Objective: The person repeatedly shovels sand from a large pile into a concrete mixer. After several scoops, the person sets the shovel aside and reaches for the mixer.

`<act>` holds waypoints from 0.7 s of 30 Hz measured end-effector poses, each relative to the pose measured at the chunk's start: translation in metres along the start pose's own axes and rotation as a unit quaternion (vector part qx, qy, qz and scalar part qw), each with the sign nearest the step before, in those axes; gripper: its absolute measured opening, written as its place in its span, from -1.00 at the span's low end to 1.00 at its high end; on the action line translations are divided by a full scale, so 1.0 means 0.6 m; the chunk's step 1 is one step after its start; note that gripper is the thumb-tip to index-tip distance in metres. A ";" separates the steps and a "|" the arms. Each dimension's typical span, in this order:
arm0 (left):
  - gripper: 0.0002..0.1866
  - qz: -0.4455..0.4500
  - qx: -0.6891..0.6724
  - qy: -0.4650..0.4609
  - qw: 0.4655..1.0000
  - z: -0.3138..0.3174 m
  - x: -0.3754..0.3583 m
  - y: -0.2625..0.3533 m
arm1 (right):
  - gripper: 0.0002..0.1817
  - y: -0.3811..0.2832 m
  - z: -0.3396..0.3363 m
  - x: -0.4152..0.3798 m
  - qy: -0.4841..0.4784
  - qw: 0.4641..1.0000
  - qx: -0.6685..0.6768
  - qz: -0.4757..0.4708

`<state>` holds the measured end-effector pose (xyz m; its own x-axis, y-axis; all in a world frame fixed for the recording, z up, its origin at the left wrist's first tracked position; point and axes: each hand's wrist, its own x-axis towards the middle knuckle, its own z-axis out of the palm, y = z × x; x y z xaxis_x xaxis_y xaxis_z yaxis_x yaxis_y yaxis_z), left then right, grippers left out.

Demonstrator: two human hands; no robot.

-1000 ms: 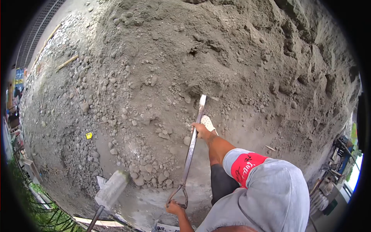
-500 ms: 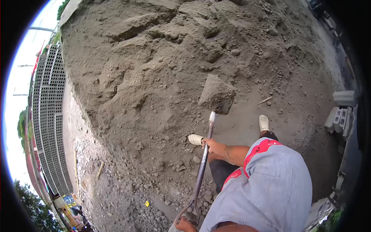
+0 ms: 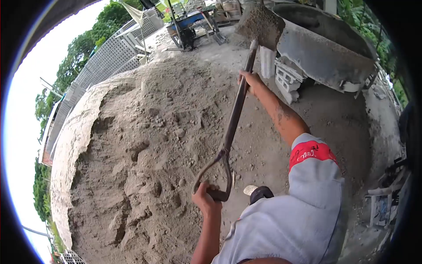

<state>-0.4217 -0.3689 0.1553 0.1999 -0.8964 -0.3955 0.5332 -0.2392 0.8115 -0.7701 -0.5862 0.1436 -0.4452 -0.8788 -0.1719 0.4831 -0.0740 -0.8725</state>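
Observation:
A shovel (image 3: 235,116) is held out at a slant, away from my body. Its blade carries a heap of grey sand (image 3: 259,26) and hangs next to the rim of a large curved metal trough (image 3: 314,53). My right hand (image 3: 251,82) wraps round the shaft below the blade. The D-shaped handle is in the grip of my left hand (image 3: 206,197), closed round its crossbar. Under the shovel spreads a broad pile of sand and gravel (image 3: 145,154). Part of the blade is hidden by the sand on it.
Hollow concrete blocks (image 3: 288,79) stand beneath the trough's near side. A blue table-like stand (image 3: 191,20) is at the back. Stacked blocks form a wall (image 3: 105,61) on the left. My shoe (image 3: 250,189) rests on the ground near the pile.
The loaded shovel has been lifted from low at the sand pile and swung over to the trough. My view has turned with it. Both hands keep their hold.

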 end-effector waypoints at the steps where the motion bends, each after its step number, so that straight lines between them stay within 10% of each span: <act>1: -0.96 -0.014 -0.032 -0.124 0.992 0.109 -0.003 0.040 | -0.71 -0.070 -0.018 0.056 0.031 0.987 0.137 -0.076; 4: -0.81 -0.027 -0.040 -0.413 0.909 0.350 -0.116 0.141 | -0.77 -0.229 -0.130 0.132 -0.121 0.957 0.106 -0.241; 8: -0.74 -0.091 -0.035 -0.524 0.846 0.405 -0.183 0.117 | -0.82 -0.116 -0.172 0.049 -0.034 0.967 0.078 -0.240; 9: -0.75 -0.068 -0.009 -0.507 0.859 0.386 -0.180 0.090 | -0.80 -0.028 -0.218 0.113 -0.037 0.958 0.075 -0.276; 11: -0.79 -0.093 0.046 -0.462 0.881 0.326 -0.154 0.043 | -0.71 0.069 -0.218 0.042 -0.070 0.953 0.271 0.116; 13: -0.84 -0.127 0.063 -0.390 0.910 0.249 -0.121 0.016 | -0.71 0.179 -0.181 -0.067 -0.058 0.957 0.238 0.154; 14: -0.85 -0.124 0.083 -0.329 0.932 0.199 -0.102 0.006 | -0.79 0.323 -0.167 -0.014 0.082 0.935 0.190 0.289; 17: -0.81 -0.142 0.007 -0.183 0.973 0.019 -0.078 0.012 | -0.90 0.572 -0.124 -0.168 -0.178 0.936 0.068 0.298; 21: -0.79 -0.073 -0.082 0.096 0.989 -0.167 -0.208 0.027 | -0.90 0.720 0.046 -0.401 -0.104 0.791 -0.167 0.579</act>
<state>-0.3557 -0.2234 0.1750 0.2561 -0.7654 -0.5905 0.6906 -0.2825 0.6658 -0.4335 -0.4198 -0.1792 0.3001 -0.3281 -0.8957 0.2342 0.9356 -0.2642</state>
